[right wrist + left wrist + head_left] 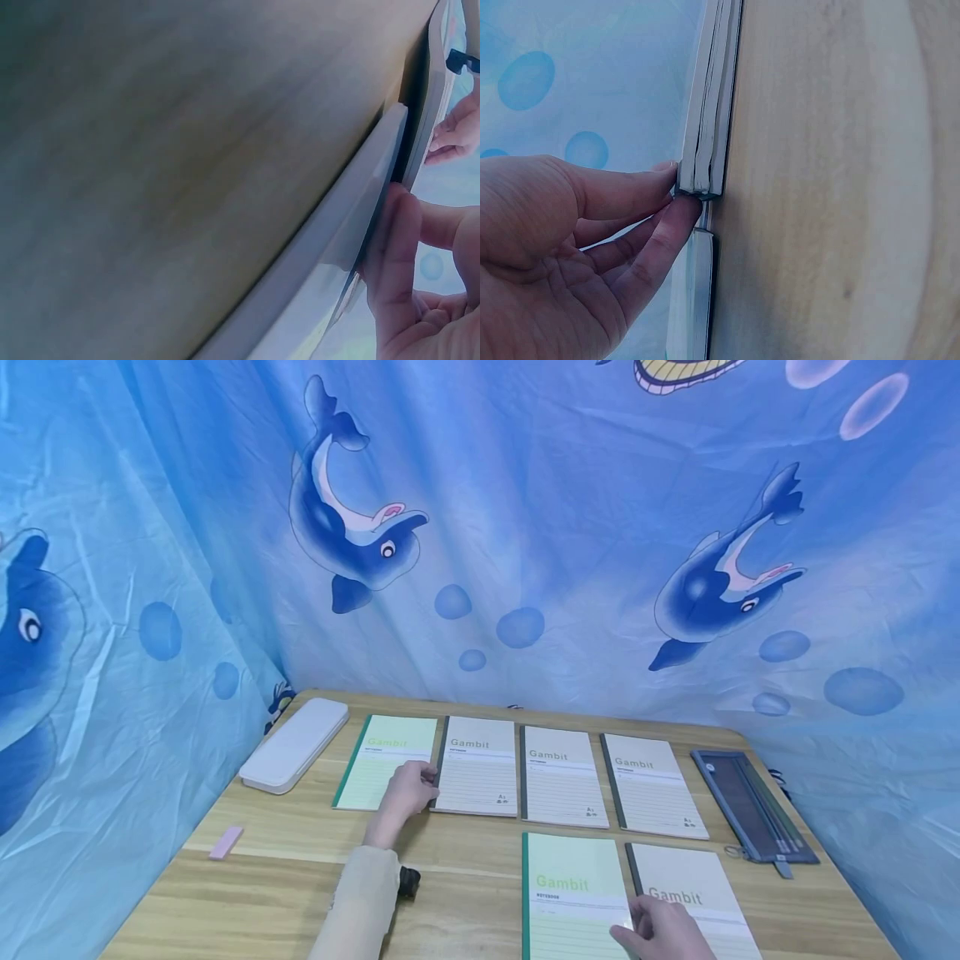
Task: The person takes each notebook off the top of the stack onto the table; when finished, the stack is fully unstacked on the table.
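Note:
My left hand (408,789) is at the lower spine corner of a grey-spined notebook (480,777) in the back row, between it and a green-spined notebook (397,764). In the left wrist view, the thumb and a finger (660,247) pinch the corner of a layered notebook edge (709,112). My right hand (667,931) is at the gap between a front green-spined notebook (573,860) and a front grey-spined one (697,868). Its curled thumb and fingers hold the green one's right edge; the right wrist view partly hides the contact.
Two more grey-spined notebooks (566,785) (656,793) continue the back row. A white case (296,747) lies at the back left, with a pink eraser-like block (227,842) nearer. A dark mesh pencil pouch (753,810) lies right. Blue dolphin-printed curtains (562,527) surround the wooden table (450,893).

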Demonstrator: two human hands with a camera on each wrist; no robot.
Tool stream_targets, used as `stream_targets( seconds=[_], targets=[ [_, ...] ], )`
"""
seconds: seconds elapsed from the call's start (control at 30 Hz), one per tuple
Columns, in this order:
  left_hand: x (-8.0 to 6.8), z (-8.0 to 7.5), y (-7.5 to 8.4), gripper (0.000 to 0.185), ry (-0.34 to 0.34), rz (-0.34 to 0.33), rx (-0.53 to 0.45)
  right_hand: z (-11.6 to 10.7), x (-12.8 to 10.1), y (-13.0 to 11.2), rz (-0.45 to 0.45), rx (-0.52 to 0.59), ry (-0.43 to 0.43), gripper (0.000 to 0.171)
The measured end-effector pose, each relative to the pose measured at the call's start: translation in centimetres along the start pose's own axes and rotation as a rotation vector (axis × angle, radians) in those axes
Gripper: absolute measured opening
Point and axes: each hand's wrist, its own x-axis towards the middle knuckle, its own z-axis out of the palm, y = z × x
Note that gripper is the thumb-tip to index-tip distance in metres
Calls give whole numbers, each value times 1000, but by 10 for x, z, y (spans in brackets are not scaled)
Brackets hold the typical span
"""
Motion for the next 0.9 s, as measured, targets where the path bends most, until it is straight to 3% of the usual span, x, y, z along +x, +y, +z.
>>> stream_targets(
  seconds=[0.47,0.63,0.9],
  targets=[
    [-1,-1,0,37,-3,7,-9,0,1,-2,40,-53,25,30],
    [-1,-2,1,37,-8,-1,-6,-6,1,-3,11,-71,57,30],
    [-2,-2,1,37,-1,8,-5,-16,11,-9,-4,-10,123,20]
  ],
)
